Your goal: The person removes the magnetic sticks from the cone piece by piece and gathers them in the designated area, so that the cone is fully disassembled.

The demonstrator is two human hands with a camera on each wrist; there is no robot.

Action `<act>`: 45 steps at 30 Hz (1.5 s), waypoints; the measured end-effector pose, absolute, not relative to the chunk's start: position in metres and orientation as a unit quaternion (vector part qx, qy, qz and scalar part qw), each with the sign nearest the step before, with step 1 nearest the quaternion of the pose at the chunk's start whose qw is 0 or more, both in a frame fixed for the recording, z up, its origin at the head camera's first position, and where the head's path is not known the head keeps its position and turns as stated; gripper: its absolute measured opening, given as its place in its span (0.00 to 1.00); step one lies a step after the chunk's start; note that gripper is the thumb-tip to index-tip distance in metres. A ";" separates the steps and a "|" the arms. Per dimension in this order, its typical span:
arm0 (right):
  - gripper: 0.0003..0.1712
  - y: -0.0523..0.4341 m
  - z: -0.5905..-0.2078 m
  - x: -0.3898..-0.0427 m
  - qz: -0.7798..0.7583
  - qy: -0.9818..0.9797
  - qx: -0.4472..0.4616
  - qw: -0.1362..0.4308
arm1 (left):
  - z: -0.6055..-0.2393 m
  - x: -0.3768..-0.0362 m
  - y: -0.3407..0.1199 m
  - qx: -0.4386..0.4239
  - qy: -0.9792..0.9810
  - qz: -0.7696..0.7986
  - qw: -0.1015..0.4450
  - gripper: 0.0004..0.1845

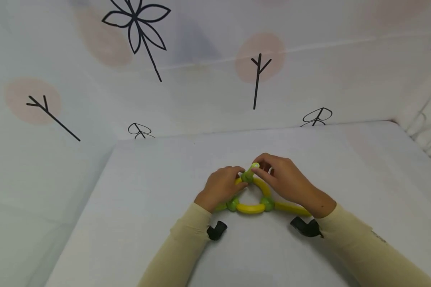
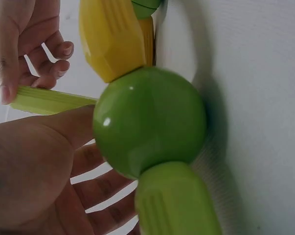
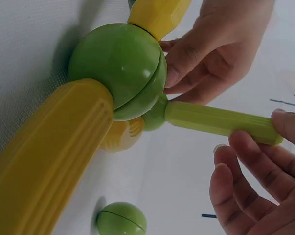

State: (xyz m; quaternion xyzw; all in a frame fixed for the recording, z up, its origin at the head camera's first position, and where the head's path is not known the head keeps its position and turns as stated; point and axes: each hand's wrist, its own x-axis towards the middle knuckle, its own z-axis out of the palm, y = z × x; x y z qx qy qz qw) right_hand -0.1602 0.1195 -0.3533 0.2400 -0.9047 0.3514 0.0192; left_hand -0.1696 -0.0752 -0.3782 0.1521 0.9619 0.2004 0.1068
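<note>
A triangle of yellow curved rods (image 1: 250, 208) and green balls (image 1: 267, 203) lies flat on the white table (image 1: 147, 223). From its top green ball (image 1: 247, 177) a light green rod (image 1: 253, 169) sticks up. My left hand (image 1: 238, 175) holds that top ball with thumb and fingertips. My right hand (image 1: 260, 169) pinches the free end of the light green rod (image 3: 220, 122). In the left wrist view the lower left ball (image 2: 149, 120) fills the frame, with a yellow rod (image 2: 110, 36) above it and a light green rod (image 2: 176, 200) below. The right wrist view shows the lower right ball (image 3: 118, 68).
A yellow rod (image 1: 291, 208) runs out from the lower right ball under my right wrist. Black camera mounts (image 1: 217, 230) sit at both wrists. A white fabric wall with a tree print (image 1: 258, 79) stands behind the table. The table's left edge (image 1: 89, 199) drops away.
</note>
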 end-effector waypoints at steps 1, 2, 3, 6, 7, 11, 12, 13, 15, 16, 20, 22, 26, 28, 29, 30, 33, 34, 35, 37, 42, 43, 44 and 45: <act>0.08 0.120 -0.353 -0.160 0.354 -0.904 0.239 0.019 | -0.378 -0.170 -0.075 0.152 0.962 0.201 0.105 0.22; 0.09 0.121 -0.353 -0.161 0.356 -0.904 0.238 0.019 | -0.378 -0.170 -0.074 0.151 0.962 0.201 0.103 0.22; 0.09 0.121 -0.353 -0.161 0.358 -0.903 0.236 0.020 | -0.378 -0.170 -0.074 0.151 0.962 0.202 0.101 0.22; 0.10 0.123 -0.353 -0.162 0.367 -0.901 0.230 0.018 | -0.377 -0.170 -0.072 0.148 0.964 0.201 0.096 0.22; 0.11 0.123 -0.353 -0.162 0.371 -0.900 0.228 0.016 | -0.377 -0.170 -0.072 0.148 0.964 0.201 0.095 0.22; 0.13 0.124 -0.356 -0.163 0.387 -0.896 0.219 0.002 | -0.378 -0.171 -0.070 0.147 0.965 0.196 0.096 0.21; 0.13 0.124 -0.356 -0.164 0.389 -0.895 0.217 -0.001 | -0.379 -0.171 -0.069 0.147 0.965 0.195 0.095 0.21; 0.14 0.124 -0.357 -0.164 0.391 -0.895 0.215 -0.004 | -0.380 -0.171 -0.069 0.147 0.965 0.195 0.092 0.21; 0.15 0.125 -0.359 -0.165 0.393 -0.894 0.214 -0.007 | -0.381 -0.172 -0.068 0.146 0.966 0.194 0.086 0.20; 0.16 0.125 -0.360 -0.165 0.393 -0.894 0.214 -0.008 | -0.381 -0.172 -0.068 0.146 0.967 0.194 0.082 0.20; 0.15 0.127 -0.363 -0.167 0.393 -0.895 0.210 -0.013 | -0.382 -0.171 -0.067 0.143 0.968 0.194 0.071 0.19; 0.13 0.127 -0.364 -0.167 0.394 -0.896 0.206 -0.019 | -0.383 -0.171 -0.067 0.141 0.968 0.194 0.067 0.19; 0.11 0.127 -0.368 -0.169 0.388 -0.899 0.202 -0.035 | -0.384 -0.171 -0.067 0.139 0.969 0.193 0.064 0.18; 0.10 0.127 -0.370 -0.171 0.389 -0.898 0.203 -0.043 | -0.384 -0.171 -0.067 0.140 0.970 0.190 0.064 0.18; 0.10 0.127 -0.371 -0.172 0.392 -0.896 0.204 -0.046 | -0.384 -0.171 -0.067 0.141 0.970 0.187 0.065 0.18; 0.10 0.128 -0.372 -0.172 0.398 -0.893 0.205 -0.050 | -0.384 -0.172 -0.067 0.141 0.970 0.185 0.067 0.17; 0.11 0.128 -0.376 -0.173 0.414 -0.885 0.206 -0.057 | -0.384 -0.171 -0.066 0.144 0.972 0.172 0.072 0.17; 0.11 0.128 -0.377 -0.173 0.417 -0.884 0.205 -0.059 | -0.384 -0.171 -0.066 0.144 0.973 0.168 0.072 0.17; 0.11 0.128 -0.378 -0.174 0.418 -0.883 0.205 -0.060 | -0.384 -0.171 -0.066 0.144 0.973 0.166 0.073 0.18; 0.11 0.128 -0.379 -0.175 0.416 -0.884 0.206 -0.059 | -0.384 -0.170 -0.065 0.144 0.974 0.162 0.070 0.18; 0.14 0.130 -0.372 -0.175 0.409 -0.890 0.194 -0.050 | -0.385 -0.169 -0.065 0.142 0.975 0.158 0.068 0.19; 0.16 0.131 -0.368 -0.175 0.410 -0.892 0.187 -0.041 | -0.384 -0.169 -0.065 0.140 0.975 0.158 0.069 0.19; 0.17 0.133 -0.364 -0.174 0.411 -0.893 0.180 -0.028 | -0.384 -0.169 -0.066 0.139 0.975 0.159 0.070 0.19; 0.18 0.135 -0.359 -0.174 0.414 -0.894 0.172 -0.013 | -0.384 -0.169 -0.066 0.137 0.975 0.161 0.071 0.19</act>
